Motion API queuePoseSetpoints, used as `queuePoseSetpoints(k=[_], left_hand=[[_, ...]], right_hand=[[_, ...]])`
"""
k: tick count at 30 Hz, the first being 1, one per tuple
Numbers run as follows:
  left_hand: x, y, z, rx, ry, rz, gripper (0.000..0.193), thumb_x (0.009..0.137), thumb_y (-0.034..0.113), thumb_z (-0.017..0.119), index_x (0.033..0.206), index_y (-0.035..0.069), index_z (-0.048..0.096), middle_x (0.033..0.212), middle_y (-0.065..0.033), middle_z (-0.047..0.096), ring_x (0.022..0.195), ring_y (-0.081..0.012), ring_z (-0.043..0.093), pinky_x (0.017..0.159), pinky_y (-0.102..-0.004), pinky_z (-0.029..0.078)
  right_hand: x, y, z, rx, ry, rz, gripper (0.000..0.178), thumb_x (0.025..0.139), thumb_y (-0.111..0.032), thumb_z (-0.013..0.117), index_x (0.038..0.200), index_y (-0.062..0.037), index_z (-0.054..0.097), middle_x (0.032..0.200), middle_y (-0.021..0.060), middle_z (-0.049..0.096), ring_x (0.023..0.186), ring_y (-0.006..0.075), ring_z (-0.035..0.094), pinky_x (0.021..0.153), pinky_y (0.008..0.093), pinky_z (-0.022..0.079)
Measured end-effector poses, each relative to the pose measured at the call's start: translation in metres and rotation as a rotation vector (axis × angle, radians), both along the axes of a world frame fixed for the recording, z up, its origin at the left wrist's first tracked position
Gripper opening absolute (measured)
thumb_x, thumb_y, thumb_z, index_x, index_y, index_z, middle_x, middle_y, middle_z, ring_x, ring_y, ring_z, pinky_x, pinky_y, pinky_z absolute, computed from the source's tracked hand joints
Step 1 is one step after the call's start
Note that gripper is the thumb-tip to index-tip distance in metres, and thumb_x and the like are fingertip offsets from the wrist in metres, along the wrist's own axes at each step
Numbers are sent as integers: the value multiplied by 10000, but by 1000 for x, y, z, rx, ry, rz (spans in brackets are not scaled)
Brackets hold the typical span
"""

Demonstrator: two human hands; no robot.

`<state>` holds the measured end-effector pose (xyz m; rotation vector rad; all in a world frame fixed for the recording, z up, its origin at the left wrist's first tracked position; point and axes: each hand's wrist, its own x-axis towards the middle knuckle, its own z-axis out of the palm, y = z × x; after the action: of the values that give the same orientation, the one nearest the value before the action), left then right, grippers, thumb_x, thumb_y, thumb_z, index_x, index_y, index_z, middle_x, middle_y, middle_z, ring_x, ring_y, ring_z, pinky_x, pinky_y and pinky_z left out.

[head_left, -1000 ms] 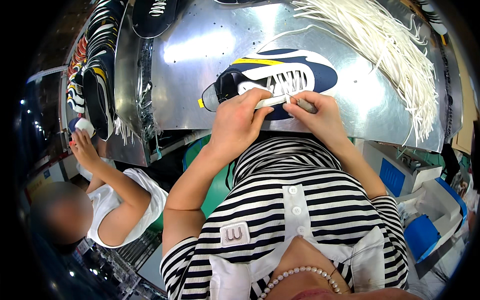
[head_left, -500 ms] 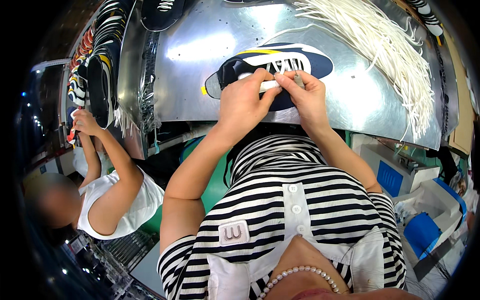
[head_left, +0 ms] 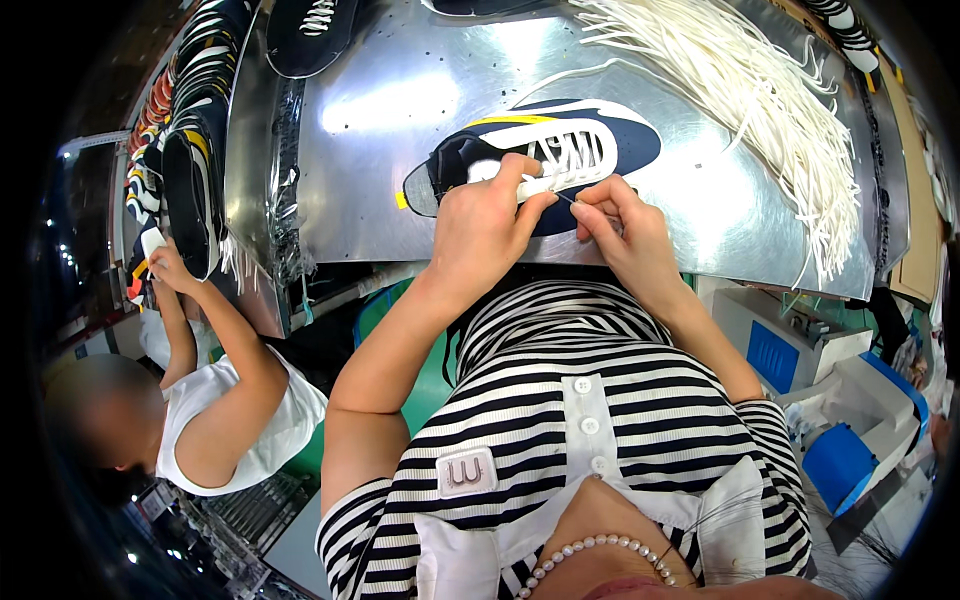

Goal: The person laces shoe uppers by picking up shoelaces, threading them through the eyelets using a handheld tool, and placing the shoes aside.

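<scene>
A navy shoe (head_left: 635,145) with white trim, a yellow stripe and white lacing lies sideways on the metal table, its toe to the right. My left hand (head_left: 485,220) grips the shoe's near side by the lacing, forefinger over the white eyelet strip and thumb below it. Close by on the right, my right hand (head_left: 625,232) pinches a thin, dark, needle-like tool (head_left: 566,198). The tool points toward my left thumb; most of it is hidden in the fingers. A loose white lace (head_left: 570,72) runs behind the shoe.
A heap of white laces (head_left: 730,100) covers the table's right side. A dark shoe (head_left: 310,35) lies at the far left of the metal table (head_left: 370,190). Rows of shoes (head_left: 195,165) stand at left, where a co-worker's hand (head_left: 172,265) works. A grey and blue machine (head_left: 790,345) stands at right.
My right hand has drawn back from the eyelets, down and to the right, bringing the thin tool out. My left hand stays by the lacing. The shoe has shifted slightly left.
</scene>
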<state>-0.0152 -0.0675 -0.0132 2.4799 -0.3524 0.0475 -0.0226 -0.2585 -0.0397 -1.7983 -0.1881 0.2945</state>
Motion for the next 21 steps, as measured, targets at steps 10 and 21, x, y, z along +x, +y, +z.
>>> queuePoseSetpoints(k=[10,21], left_hand=[[2,2,-15,6,-244,-261,252,819,76,721,1029,10,598,664,-103,591,559,-270,577,525,-372,451],[10,6,9,-125,216,-194,240,862,213,676,1031,44,657,808,-163,681,697,-342,655,623,-397,502]], right_hand=[[24,16,2,-17,40,7,129,927,-120,593,899,-7,538,670,111,649,576,206,633,568,315,482],[63,-8,-18,-163,-469,-197,200,929,-157,623,1110,-72,606,833,149,686,751,291,686,654,332,512]])
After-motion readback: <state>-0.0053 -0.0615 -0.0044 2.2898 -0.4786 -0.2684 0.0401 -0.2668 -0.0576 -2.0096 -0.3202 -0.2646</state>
